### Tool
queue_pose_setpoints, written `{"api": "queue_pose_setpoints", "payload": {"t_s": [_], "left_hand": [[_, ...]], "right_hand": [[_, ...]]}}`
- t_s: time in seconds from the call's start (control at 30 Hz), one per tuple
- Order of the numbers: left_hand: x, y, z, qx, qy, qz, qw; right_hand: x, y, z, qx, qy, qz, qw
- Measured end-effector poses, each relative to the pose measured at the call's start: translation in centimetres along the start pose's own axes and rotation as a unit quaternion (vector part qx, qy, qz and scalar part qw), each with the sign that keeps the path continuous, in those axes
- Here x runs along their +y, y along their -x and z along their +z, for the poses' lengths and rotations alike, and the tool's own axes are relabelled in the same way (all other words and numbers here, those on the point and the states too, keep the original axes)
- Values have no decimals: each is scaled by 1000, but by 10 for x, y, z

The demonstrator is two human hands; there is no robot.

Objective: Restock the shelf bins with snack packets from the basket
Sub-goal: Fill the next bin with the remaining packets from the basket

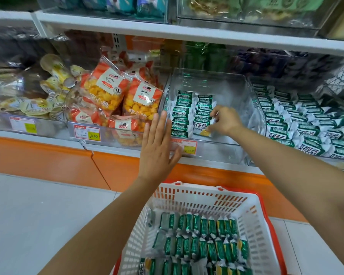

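Note:
A clear plastic shelf bin (244, 108) in the middle holds two short rows of green-and-white snack packets (182, 114). Inside the bin, my right hand (223, 121) pinches one green-and-white packet (202, 127) at the front of the second row. My left hand (157, 149) is flat with straight fingers, raised against the bin's front left corner. Below, a white basket (189, 197) with orange handles holds several rows of the same green packets (199, 241).
The bin to the right is heaped with matching green packets (298, 124). To the left stand a bin of orange corn-puff bags (115, 96) and one of yellow-lidded cups (38, 104). Price tags (86, 132) line the shelf front. Another shelf hangs above.

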State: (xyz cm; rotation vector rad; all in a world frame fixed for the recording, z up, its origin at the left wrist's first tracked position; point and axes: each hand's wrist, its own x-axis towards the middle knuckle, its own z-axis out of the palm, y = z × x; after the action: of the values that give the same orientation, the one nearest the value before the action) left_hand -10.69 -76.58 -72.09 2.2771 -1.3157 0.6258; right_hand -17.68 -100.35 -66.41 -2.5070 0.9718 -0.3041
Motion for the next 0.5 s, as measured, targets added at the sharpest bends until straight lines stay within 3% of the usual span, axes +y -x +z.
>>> {"api": "queue_pose_setpoints", "payload": {"t_s": [0.17,0.27,0.5], "left_hand": [[3,1,-13,-50,-2,-12,999],[6,10,-26,-62,1,-16,998],[12,62,-40,-34,30,-48,998]], "right_hand": [[-8,16,-13,28,-9,-25,999],[-22,38,-18,66,-50,-90,992],[-67,124,7,23,-204,-208,956]]}}
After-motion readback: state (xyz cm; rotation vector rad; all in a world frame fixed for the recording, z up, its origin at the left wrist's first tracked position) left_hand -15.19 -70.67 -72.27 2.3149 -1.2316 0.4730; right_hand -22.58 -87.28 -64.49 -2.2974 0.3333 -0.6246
